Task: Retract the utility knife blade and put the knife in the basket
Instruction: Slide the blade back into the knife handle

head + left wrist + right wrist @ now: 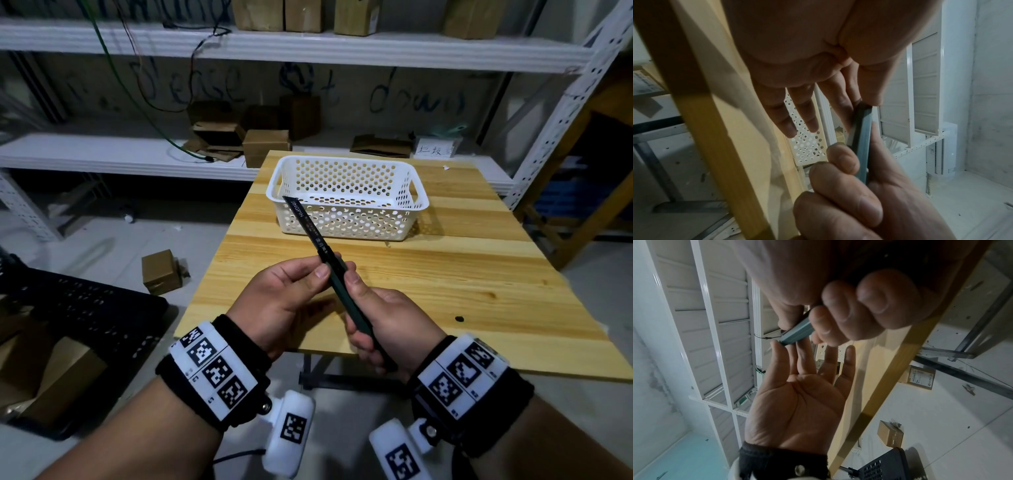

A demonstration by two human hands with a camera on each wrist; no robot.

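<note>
The utility knife [337, 279] has a dark green handle, and its black blade [303, 219] is slid out, the tip pointing up-left over the near rim of the white perforated basket [346, 219]. My right hand [359, 308] grips the handle with curled fingers, thumb laid on top. My left hand [327, 265] pinches the front of the handle between thumb and forefinger. In the left wrist view that pinch [859, 101] sits at the end of the knife [861, 133]. In the right wrist view the knife [797, 331] pokes out of my right fingers [828, 318].
The basket stands at the far middle of a light wooden table [445, 274]. Both hands hover over the table's near edge. White metal shelves with cardboard boxes [267, 147] run behind. A black crate [85, 308] and a small box [161, 272] lie on the floor at left.
</note>
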